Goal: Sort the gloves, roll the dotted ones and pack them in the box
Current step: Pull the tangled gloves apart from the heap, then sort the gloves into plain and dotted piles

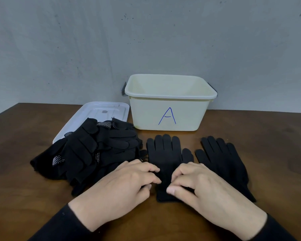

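I note matt black knit cloth on the glove (165,159) under my fingertips (156,180); beyond them, the cream box (169,117) is smooth plastic, and the table (250,127) is dark wood with slight sheen.

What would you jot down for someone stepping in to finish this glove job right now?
Left hand and right hand: both with curled fingers on the cuff end of the middle glove, flat on the table.
A second plain glove lies to its right.
Unsorted pile, some dotted, sits at left, partly on the lid.
Box marked A is open; nothing visible inside.
Left: sorting the pile, rolling, packing.
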Action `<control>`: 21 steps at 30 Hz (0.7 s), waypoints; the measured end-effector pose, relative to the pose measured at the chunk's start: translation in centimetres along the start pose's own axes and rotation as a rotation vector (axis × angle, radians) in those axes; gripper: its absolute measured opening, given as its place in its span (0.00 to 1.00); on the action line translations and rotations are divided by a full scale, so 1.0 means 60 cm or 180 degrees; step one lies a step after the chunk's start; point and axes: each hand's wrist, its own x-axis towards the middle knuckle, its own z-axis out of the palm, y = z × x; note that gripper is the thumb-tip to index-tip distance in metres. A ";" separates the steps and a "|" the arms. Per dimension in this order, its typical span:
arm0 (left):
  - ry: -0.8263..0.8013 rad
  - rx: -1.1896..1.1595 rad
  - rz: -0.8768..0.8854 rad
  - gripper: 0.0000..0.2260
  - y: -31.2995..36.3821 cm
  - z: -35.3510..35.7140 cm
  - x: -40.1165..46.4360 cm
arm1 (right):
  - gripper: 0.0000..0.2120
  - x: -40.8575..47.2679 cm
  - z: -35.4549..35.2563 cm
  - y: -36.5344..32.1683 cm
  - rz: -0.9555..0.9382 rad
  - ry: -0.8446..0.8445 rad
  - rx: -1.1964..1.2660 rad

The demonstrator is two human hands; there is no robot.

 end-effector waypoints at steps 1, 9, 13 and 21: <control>-0.0009 -0.0003 -0.0006 0.15 0.002 -0.001 0.001 | 0.18 0.003 0.003 0.003 0.0001 0.0127 0.0044; 0.1390 0.0001 -0.0514 0.10 -0.011 -0.042 -0.009 | 0.04 0.021 0.029 0.013 0.0096 0.0343 0.0107; 0.2447 0.0191 -0.1564 0.08 -0.072 -0.074 -0.024 | 0.02 0.019 0.023 0.010 0.0178 0.0253 0.0310; 0.1997 -0.0270 -0.2953 0.10 -0.137 -0.086 -0.046 | 0.05 0.018 0.014 0.001 0.0290 0.0177 0.0523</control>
